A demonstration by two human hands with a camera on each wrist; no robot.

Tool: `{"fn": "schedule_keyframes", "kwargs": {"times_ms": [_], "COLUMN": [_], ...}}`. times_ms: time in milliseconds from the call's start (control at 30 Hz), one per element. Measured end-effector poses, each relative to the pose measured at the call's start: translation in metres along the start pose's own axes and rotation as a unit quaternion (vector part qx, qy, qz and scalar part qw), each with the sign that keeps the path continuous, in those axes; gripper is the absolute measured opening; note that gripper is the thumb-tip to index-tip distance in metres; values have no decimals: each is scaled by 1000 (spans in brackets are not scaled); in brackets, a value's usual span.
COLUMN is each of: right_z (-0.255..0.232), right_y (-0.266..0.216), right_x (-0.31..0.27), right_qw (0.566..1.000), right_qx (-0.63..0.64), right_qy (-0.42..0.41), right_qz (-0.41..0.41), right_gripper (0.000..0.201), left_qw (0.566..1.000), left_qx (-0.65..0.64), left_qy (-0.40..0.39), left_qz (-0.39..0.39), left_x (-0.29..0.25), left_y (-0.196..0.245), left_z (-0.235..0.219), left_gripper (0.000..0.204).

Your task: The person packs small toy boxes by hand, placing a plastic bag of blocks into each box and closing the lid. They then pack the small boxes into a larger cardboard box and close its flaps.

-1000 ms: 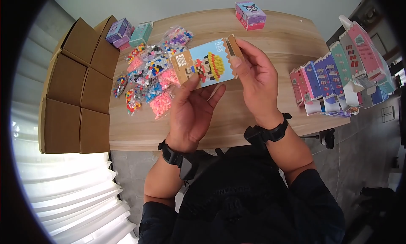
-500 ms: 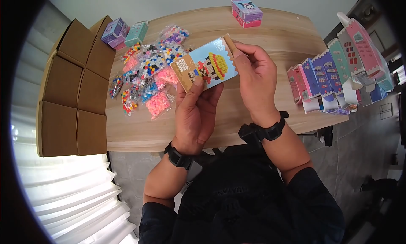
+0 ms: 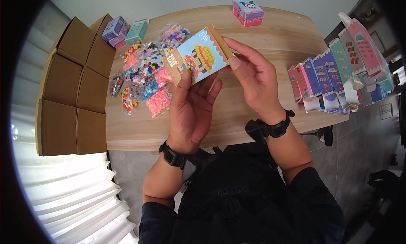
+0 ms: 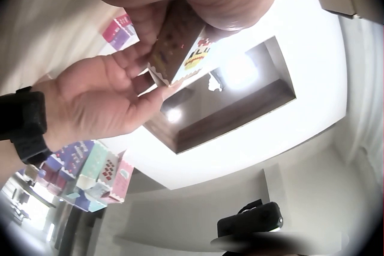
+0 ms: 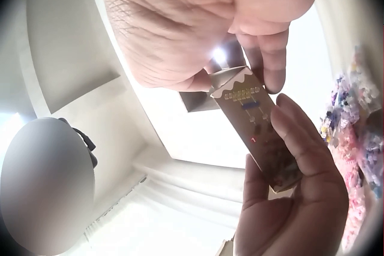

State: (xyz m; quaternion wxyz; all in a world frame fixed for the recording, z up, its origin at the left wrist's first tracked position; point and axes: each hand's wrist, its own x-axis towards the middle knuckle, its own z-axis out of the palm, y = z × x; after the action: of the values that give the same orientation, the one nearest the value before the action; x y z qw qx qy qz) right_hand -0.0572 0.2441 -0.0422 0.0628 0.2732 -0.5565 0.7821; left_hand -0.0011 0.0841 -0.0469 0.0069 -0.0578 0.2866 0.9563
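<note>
A small toy-block box [image 3: 196, 56], light blue and brown with a yellow-topped block figure printed on it, is held up over the table, tilted. My left hand [image 3: 192, 111] grips its lower left end, thumb on the printed face and fingers behind. At the other end, my right hand [image 3: 256, 75] pinches the box by its scalloped brown edge, thumb near the lower corner. In the right wrist view, the brown narrow side [image 5: 255, 130] of the box shows, with an end flap [image 5: 228, 76] sticking out under the right hand's fingers.
Clear bags of coloured blocks [image 3: 148, 75] lie left of the hands. Brown cartons [image 3: 63, 91] stand at the left edge, with a purple box [image 3: 114, 28] and a teal box [image 3: 137, 31] behind. Another box stack [image 3: 248, 11] sits at the back; opened boxes [image 3: 325, 79] line the right.
The box has tilted more steeply, its far end rising and moving left. My right thumb has slid from the upper part of the box's end to its lower corner.
</note>
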Motion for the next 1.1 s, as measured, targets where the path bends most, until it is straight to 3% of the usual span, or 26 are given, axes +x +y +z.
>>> {"fn": "schedule_keyframes", "kwargs": {"times_ms": [100,300,400,500,600,800,933,1000,1067,1100], "right_z": [1,11,5,6,-3,-34,-59,-79,-123,-141], "right_y": [6,5,11,3,-9,-1,5,15,26,36], "right_x": [-2,-1,-1,2,14,42,67,86,126,141], "right_qw": [992,969,969,981,981,959,962,955,929,907], "right_qx": [-105,-232,-237,-190,-139,14,106,134,38,14], "right_qy": [1,8,19,13,57,75,168,231,361,409], "right_qz": [-76,-89,-63,-28,126,274,187,128,78,93], "right_gripper": [42,44,45,45,38,34,29,25,20,24], "left_qw": [1000,996,996,995,988,978,984,986,987,987], "left_qx": [15,88,93,99,145,181,159,154,150,148], "left_qy": [-2,-12,-1,2,-22,-25,24,4,-7,-9], "left_qz": [-6,-12,-8,-11,-50,-103,-76,-63,-59,-60], "left_x": [-1,-3,-2,4,21,53,59,61,61,61], "left_y": [-2,-4,-7,0,16,28,34,37,40,41], "left_z": [1,5,6,2,-15,-14,-2,-3,-4,-6], "left_gripper": [44,50,50,44,40,45,51,52,52,52]}}
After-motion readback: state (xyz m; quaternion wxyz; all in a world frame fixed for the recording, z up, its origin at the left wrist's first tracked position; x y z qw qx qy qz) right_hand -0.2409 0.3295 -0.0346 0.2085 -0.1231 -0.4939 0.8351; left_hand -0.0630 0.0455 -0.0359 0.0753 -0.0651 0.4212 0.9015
